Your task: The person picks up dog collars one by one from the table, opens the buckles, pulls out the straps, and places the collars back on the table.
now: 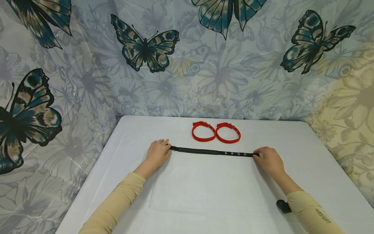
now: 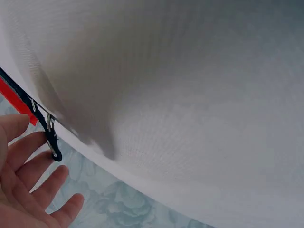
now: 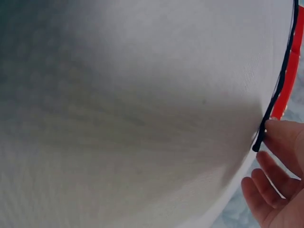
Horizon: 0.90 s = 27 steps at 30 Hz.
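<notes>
A black collar (image 1: 201,151) lies stretched out nearly straight across the table, with metal-rimmed holes toward its right end. My left hand (image 1: 158,152) is at the left end. In the left wrist view, spread, relaxed fingers (image 2: 28,171) touch the collar beside its metal buckle (image 2: 51,124). At the other end, my right hand (image 1: 270,161) pinches the collar's tip between thumb and index finger; the right wrist view shows the thumb (image 3: 282,135) against the black strap (image 3: 280,85) and the other fingers loosely bent.
Behind the black collar, two red collars (image 1: 203,139) (image 1: 228,141) lie side by side, each fastened into a ring. A white cloth covers the table (image 1: 204,198). A butterfly-patterned backdrop (image 1: 187,87) hangs along the table's back and sides.
</notes>
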Tool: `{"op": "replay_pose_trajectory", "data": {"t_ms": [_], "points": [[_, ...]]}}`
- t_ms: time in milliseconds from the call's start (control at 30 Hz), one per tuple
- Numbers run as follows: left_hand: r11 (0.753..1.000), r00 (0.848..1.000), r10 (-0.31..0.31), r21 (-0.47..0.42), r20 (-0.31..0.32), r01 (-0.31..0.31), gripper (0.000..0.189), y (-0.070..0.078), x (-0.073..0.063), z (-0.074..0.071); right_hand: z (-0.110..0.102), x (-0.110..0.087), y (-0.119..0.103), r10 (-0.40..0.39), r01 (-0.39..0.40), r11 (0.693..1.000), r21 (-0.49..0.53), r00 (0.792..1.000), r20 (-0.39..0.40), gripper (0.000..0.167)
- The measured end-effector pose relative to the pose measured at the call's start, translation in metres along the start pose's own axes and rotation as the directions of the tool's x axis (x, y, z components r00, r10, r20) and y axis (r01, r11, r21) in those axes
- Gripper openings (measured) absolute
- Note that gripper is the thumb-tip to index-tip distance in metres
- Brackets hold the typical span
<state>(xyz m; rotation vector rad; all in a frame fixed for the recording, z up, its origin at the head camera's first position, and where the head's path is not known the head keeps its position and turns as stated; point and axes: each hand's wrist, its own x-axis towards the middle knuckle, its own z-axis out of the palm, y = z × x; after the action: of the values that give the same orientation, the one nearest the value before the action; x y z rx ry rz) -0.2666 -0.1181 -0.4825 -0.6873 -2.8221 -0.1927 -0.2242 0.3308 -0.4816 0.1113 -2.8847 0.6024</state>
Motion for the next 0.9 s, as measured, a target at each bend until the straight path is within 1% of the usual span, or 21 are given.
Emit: {"op": "replay_pose_trajectory", "data": {"t_ms": [100, 200, 333, 400, 467, 533, 600, 700, 800, 900], "points": [[0.999, 0.996, 0.013, 0.031, 0.090, -0.016, 0.032, 0.002, -0.002, -0.001, 0.001, 0.000, -0.002, -0.007, 0.007, 1.000, -0.026, 1.000, 0.015, 0.016], [1.000, 0.986, 0.014, 0.023, 0.166, -0.018, 0.040, 0.002, -0.003, 0.000, 0.003, -0.001, -0.003, -0.003, 0.004, 1.000, -0.023, 1.000, 0.019, 0.016], [1.000, 0.976, 0.015, -0.030, 0.216, -0.009, 0.048, 0.001, -0.005, 0.000, 0.004, -0.001, -0.003, 0.000, 0.000, 1.000, 0.002, 1.000, 0.004, 0.015], [0.998, 0.973, 0.019, -0.061, 0.230, -0.005, 0.051, 0.000, -0.006, 0.000, 0.004, -0.001, -0.003, 0.004, -0.004, 1.000, 0.009, 1.000, 0.002, 0.015], [0.997, 0.970, 0.019, -0.084, 0.242, 0.001, 0.055, -0.001, -0.007, -0.001, 0.004, 0.000, -0.003, 0.007, -0.007, 1.000, 0.014, 1.000, 0.004, 0.015], [0.996, 0.967, 0.020, -0.084, 0.252, 0.001, 0.057, -0.002, -0.007, -0.001, 0.004, 0.000, -0.003, 0.008, -0.008, 1.000, 0.017, 1.000, 0.011, 0.016], [0.996, 0.969, 0.024, -0.088, 0.246, -0.002, 0.058, -0.003, -0.008, -0.001, 0.003, 0.000, -0.004, 0.010, -0.011, 1.000, 0.018, 1.000, 0.026, 0.017], [0.996, 0.974, 0.033, -0.088, 0.222, -0.014, 0.058, -0.002, -0.009, -0.001, 0.001, 0.000, -0.007, 0.014, -0.015, 1.000, 0.009, 0.998, 0.055, 0.020], [0.995, 0.982, 0.044, -0.100, 0.183, -0.025, 0.056, 0.001, -0.010, -0.003, -0.001, 0.001, -0.011, 0.023, -0.021, 1.000, -0.022, 0.996, 0.086, 0.025], [0.992, 0.987, 0.047, -0.120, 0.156, -0.028, 0.055, 0.005, -0.009, -0.005, -0.003, 0.002, -0.018, 0.013, -0.009, 0.999, -0.045, 0.996, 0.091, 0.028]]}}
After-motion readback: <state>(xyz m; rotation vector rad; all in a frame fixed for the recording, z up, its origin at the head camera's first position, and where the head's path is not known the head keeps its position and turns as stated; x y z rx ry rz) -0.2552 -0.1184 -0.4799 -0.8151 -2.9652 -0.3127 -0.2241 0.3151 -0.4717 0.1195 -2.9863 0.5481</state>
